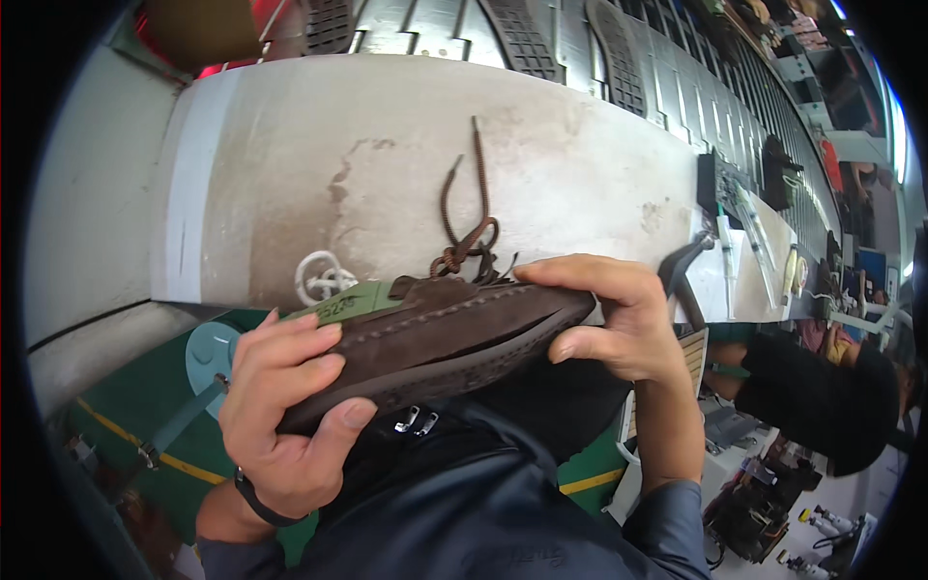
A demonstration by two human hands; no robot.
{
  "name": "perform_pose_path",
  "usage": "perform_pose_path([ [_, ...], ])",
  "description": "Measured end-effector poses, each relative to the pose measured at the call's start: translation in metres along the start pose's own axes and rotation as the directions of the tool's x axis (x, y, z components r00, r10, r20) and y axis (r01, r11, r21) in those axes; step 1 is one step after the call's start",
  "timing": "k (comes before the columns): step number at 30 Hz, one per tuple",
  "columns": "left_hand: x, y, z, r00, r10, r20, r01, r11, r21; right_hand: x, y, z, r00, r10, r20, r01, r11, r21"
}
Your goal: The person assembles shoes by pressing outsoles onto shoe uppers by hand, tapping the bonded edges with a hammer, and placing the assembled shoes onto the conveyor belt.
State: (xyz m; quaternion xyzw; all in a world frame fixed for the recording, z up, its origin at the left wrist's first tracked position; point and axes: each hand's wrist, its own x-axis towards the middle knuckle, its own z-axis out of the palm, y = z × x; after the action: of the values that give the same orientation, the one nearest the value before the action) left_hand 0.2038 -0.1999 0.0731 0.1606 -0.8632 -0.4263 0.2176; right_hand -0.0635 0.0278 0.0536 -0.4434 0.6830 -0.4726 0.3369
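Note:
A dark brown moccasin-style shoe (pixel 425 340) lies on its side between my two hands, just off the near edge of the table. A green shoe last (pixel 360 302) shows in its opening. Along the side facing me, a dark gap runs between the upper and the sole. My left hand (pixel 280 396) is wrapped round the left end, thumb on the sole and fingers over the upper. At the right end my right hand (pixel 623 319) grips between thumb and fingers. A knotted brown shoelace (pixel 464 242) trails from the shoe onto the table.
The pale worktable (pixel 541 184) bears a white cord loop (pixel 324 278). A hammer (pixel 688 253) rests by its right edge, near a black tool holder (pixel 713 184). Beyond, several shoe soles (pixel 619 58) sit on a slatted metal conveyor (pixel 667 82). Another person (pixel 812 396) is at the right.

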Motion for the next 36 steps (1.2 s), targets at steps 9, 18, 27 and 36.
perform_pose_path([
  [9,-0.019,-0.013,0.006,0.996,0.078,0.049,-0.077,0.997,-0.019,0.003,0.017,-0.016,0.977,0.112,0.181,-0.172,0.914,0.366],
  [18,-0.017,-0.013,0.005,0.996,0.067,0.066,-0.066,0.998,-0.019,0.015,0.005,-0.018,0.944,0.202,0.261,-0.292,0.878,0.379],
  [27,-0.016,-0.009,0.004,0.997,0.056,0.059,-0.056,0.998,-0.005,0.019,-0.033,-0.008,0.885,0.423,0.198,-0.455,0.874,0.17],
  [36,-0.015,-0.007,0.005,0.996,0.066,0.056,-0.065,0.998,-0.021,0.018,-0.011,-0.012,0.944,0.184,0.273,-0.279,0.888,0.364],
])
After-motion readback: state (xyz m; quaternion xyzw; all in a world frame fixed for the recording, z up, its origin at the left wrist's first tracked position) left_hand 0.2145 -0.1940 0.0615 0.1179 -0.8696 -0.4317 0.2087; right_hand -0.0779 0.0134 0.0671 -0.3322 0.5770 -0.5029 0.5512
